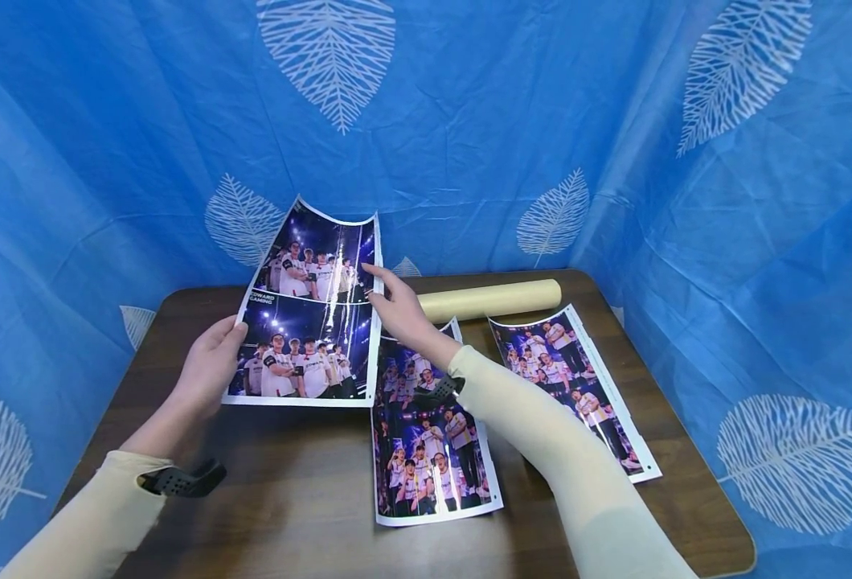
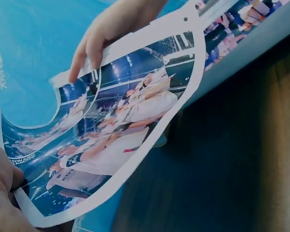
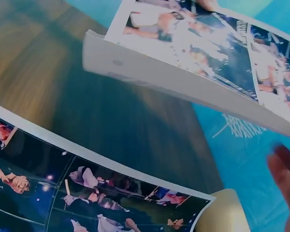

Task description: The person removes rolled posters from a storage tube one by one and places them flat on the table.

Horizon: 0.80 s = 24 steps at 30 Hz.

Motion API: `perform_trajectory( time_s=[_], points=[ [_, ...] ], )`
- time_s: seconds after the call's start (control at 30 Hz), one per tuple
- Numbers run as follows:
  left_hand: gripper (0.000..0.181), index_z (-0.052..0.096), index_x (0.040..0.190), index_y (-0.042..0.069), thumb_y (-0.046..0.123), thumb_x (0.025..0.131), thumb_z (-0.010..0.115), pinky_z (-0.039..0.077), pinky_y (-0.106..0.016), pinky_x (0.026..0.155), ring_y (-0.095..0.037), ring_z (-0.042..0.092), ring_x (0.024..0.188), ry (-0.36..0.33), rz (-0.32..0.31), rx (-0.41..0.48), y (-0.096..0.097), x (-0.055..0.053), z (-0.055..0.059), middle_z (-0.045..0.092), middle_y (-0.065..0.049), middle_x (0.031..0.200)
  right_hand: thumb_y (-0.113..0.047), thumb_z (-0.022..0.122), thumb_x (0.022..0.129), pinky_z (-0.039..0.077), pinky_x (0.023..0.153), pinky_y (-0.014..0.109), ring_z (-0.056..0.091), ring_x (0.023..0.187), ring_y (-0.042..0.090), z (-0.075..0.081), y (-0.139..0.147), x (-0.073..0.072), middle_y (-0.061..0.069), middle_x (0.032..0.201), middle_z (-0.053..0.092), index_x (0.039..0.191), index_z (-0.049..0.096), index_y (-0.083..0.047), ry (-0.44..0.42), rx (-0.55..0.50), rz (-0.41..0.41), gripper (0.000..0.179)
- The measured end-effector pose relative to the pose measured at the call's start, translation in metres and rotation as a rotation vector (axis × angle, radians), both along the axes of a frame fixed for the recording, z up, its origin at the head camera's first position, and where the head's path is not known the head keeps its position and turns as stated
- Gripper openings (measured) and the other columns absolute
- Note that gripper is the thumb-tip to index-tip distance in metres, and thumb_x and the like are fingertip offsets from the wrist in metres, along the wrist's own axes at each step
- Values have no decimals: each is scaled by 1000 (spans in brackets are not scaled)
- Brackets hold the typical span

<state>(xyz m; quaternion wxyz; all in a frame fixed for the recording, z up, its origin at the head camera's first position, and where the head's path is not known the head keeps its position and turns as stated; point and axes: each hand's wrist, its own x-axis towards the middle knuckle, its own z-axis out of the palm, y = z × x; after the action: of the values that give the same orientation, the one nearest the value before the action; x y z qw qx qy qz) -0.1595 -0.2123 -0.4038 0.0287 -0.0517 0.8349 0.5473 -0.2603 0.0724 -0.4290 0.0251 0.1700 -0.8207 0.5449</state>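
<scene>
My left hand point(image 1: 212, 366) pinches the left edge of a glossy photo print point(image 1: 303, 346), thumb on its front. The print is raised above the table, its top curling, and shows two pictures of a group in white jerseys. At its right edge is my right hand point(image 1: 400, 310), fingers extended over the border; in the right wrist view these fingers point(image 3: 285, 169) are blurred beside the sheet. Below the right forearm, a second photo print point(image 1: 433, 458) lies on the table, partly covered by the arm and the raised sheet.
A third photo print point(image 1: 578, 386) lies at the right of the brown wooden table point(image 1: 288, 490). Behind the prints lies a pale yellow roll point(image 1: 498, 301), its left end hidden by the right hand. A blue leaf-patterned curtain point(image 1: 455, 121) hangs around the table's back and sides.
</scene>
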Motion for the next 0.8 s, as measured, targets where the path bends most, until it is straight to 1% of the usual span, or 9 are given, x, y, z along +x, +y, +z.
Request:
perform_trajectory(
  time_s=[0.07,0.17,0.27,0.33,0.37,0.57,0.67,0.77,0.8],
  points=[
    [62,20,162,3,39,112,29,60,-39,82,-31,66,109,-9,-36,-6,-2,1,-5,49,-32,144,-2,49,95,38,52,28,33,52,14,-1,1,1,5,150,50,154,48,-20,-38,-34,37,61],
    [63,-1,166,18,27,113,33,52,-56,96,-49,52,129,-9,-131,-42,-7,1,-13,35,-32,156,1,47,93,37,54,25,36,56,11,-3,2,1,6,154,47,154,47,-18,-64,-13,72,64],
    [78,-14,162,34,8,110,38,39,-66,104,-56,35,140,21,-238,-97,-15,1,-20,19,-31,164,1,47,94,42,69,26,52,85,13,-4,2,4,4,160,40,156,43,-16,-84,27,112,65],
    [84,-11,161,40,0,107,39,39,-68,104,-58,32,141,25,-283,-125,-20,1,-25,15,-31,165,0,47,95,42,80,26,48,107,11,-5,1,5,3,162,38,157,42,-17,-92,55,136,65],
    [84,-8,162,41,-1,106,38,38,-69,104,-58,31,141,10,-301,-131,-22,1,-27,13,-31,165,1,47,95,43,76,28,51,100,14,-5,0,7,4,162,37,158,40,-16,-104,56,156,66],
    [80,3,165,33,5,104,46,37,-71,105,-60,36,137,-142,-362,-111,-42,-2,-37,13,-35,163,6,47,93,40,59,25,43,69,11,-11,-9,17,7,164,34,159,36,-15,-139,97,260,70],
    [84,4,166,24,6,101,53,36,-70,106,-56,41,136,-201,-377,-63,-59,-4,-45,18,-35,162,9,49,91,39,57,21,42,64,5,-14,-16,22,10,164,32,160,33,-13,-161,131,313,74],
    [88,3,166,21,4,98,57,34,-71,107,-52,44,135,-257,-381,-23,-74,-3,-52,21,-34,161,12,52,89,36,49,21,30,49,9,-18,-23,25,11,163,33,162,29,-12,-191,183,366,80],
    [90,3,166,21,4,97,58,33,-72,108,-51,45,135,-272,-384,-23,-78,-2,-53,21,-34,161,13,54,89,38,52,20,37,54,7,-19,-25,26,10,163,33,162,28,-12,-188,209,382,81]
  ],
)
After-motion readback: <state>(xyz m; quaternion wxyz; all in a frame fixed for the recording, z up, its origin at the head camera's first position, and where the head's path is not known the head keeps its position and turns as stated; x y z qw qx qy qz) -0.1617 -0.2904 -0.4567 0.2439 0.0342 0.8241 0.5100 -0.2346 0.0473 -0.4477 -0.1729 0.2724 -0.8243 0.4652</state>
